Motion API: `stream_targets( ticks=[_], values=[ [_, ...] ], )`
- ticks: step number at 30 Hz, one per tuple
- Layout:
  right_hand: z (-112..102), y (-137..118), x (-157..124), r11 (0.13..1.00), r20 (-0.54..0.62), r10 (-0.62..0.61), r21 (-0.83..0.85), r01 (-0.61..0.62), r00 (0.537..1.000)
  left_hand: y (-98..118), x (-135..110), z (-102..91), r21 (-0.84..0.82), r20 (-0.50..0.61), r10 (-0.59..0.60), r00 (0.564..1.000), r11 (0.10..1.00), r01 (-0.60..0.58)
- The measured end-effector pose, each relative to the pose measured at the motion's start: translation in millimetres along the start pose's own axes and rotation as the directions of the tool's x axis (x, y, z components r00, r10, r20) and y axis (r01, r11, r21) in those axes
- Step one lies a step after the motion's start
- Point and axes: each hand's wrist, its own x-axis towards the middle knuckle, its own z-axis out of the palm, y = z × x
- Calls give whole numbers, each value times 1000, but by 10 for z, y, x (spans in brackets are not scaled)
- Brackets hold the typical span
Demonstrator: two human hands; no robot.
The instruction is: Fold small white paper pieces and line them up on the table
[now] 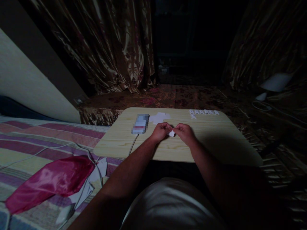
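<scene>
Over the middle of a pale wooden table, a small piece of white paper is pinched between my two hands. My left hand has its fingers closed on the paper's left side. Thumb and fingertips of my right hand grip its right corner. Just beyond my left hand lie several loose white paper sheets. Small folded white paper pieces stand in a row near the table's far right edge, with one more in front of the row's left end.
A blurred-out phone-like device with a cable lies left of my hands. On the striped bed at left are a shiny pink bag and white papers. A lamp stands right, with curtains behind.
</scene>
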Motion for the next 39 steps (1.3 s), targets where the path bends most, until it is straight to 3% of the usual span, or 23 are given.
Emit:
stream_targets(
  ticks=[7, 12, 18, 27, 39],
  values=[
    [-1, 54, 47, 992, -81, 90, 90, -83, 993, 49, -14, 21, -120, -16, -23, 1000, 993, 21],
    [11, 11, 32, 979, -65, 99, 183, -86, 993, 5, 20, -6, -153, -87, 28, 996, 987, -42],
    [30, -16, 15, 987, -25, 55, 155, -51, 998, -94, 75, -42, -133, -181, 50, 982, 988, -75],
    [12, 74, 48, 999, -127, 19, 46, -13, 992, -27, 4, 12, 23, -74, 85, 994, 996, -83],
    [14, 99, 72, 997, -172, 20, 71, -7, 985, -16, -6, 26, 20, -34, 104, 994, 994, -103]
  ],
)
